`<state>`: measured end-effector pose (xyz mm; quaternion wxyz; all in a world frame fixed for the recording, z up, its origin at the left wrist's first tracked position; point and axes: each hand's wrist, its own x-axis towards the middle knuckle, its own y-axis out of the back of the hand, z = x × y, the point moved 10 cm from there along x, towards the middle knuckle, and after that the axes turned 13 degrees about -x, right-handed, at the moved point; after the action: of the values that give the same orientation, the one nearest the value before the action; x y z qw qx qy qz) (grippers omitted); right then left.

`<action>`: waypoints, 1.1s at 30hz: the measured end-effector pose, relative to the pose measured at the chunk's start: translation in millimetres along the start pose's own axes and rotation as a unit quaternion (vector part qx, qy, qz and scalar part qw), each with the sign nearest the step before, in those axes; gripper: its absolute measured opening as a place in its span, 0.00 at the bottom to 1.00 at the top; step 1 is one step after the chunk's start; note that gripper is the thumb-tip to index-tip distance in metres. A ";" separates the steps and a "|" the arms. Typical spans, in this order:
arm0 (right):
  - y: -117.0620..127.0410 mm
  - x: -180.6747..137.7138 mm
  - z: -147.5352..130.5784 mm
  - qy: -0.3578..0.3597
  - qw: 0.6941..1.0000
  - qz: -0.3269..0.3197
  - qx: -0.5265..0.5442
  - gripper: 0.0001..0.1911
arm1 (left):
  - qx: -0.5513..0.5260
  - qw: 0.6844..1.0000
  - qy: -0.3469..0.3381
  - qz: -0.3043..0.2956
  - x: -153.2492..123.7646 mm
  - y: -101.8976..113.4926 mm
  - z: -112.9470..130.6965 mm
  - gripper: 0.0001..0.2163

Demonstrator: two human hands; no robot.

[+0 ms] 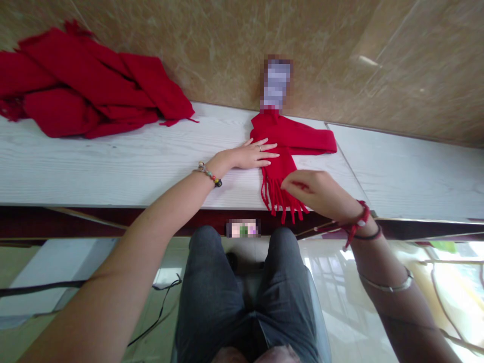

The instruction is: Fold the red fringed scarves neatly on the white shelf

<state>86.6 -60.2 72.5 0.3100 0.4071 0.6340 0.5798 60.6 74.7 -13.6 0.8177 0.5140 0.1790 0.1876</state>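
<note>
In the head view, the red scarf (pixel 308 136) is laid on the white surface (pixel 86 174), its fringe (pixel 278 194) reaching over the front edge and a folded length turned out to the right. The left hand (pixel 253 155) is pressed flat on the scarf with fingers spread, its grip wide and closed on nothing. The right hand (pixel 319 191) is held at the fringe with fingers curled and its grip narrow; whether a strand is pinched cannot be told. The scarf is judged light, soft and limp, not fragile, likely to slide or crease unless pinned; it is best held by its doubled body, as loose strands could tangle.

Counted are two hands, one scarf under them, one red cloth heap (pixel 102 91) at the far left, and two blurred rectangles, one above the scarf (pixel 278 83) and one below the edge (pixel 244 228). How many pieces are heaped cannot be told.
</note>
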 end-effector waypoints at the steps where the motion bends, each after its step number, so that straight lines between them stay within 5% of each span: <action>1: 5.4 6.0 6.7 -0.029 0.999 0.042 -0.019 0.12 | -0.001 1.000 0.002 0.002 0.0 0.3 -0.3 0.23; 3: -3.5 20.8 9.4 -0.053 0.994 0.068 -0.063 0.11 | -0.004 1.000 0.005 0.002 -0.2 0.9 -0.5 0.23; 9: -62.4 41.8 -3.1 -0.087 0.976 -0.017 -0.200 0.15 | -0.002 1.000 0.007 -0.006 -2.0 1.3 -1.0 0.23; 16: -47.1 0.2 -21.6 -0.045 0.984 -0.126 -0.114 0.11 | -0.002 1.000 0.006 -0.003 -1.6 1.7 -0.9 0.23; 21: 2.6 12.2 -8.3 -0.126 0.984 0.060 -0.107 0.14 | -0.008 1.000 0.003 0.008 1.4 0.8 -4.3 0.23; 25: -3.7 28.3 -13.6 -0.121 0.967 0.146 -0.171 0.11 | -0.016 1.000 0.009 0.015 2.5 0.2 -8.0 0.23; 29: -13.4 29.1 -10.2 -0.151 0.954 0.156 -0.208 0.11 | -0.016 1.000 0.003 0.014 1.2 1.6 -4.6 0.23; 33: -41.4 34.2 -6.7 -0.115 0.970 0.035 -0.211 0.13 | -0.014 1.000 0.007 0.007 -1.1 3.2 -1.7 0.23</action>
<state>58.0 -33.2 35.3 0.4392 0.4184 0.4430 0.6602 58.5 76.7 -11.4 0.8221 0.5027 0.1780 0.1994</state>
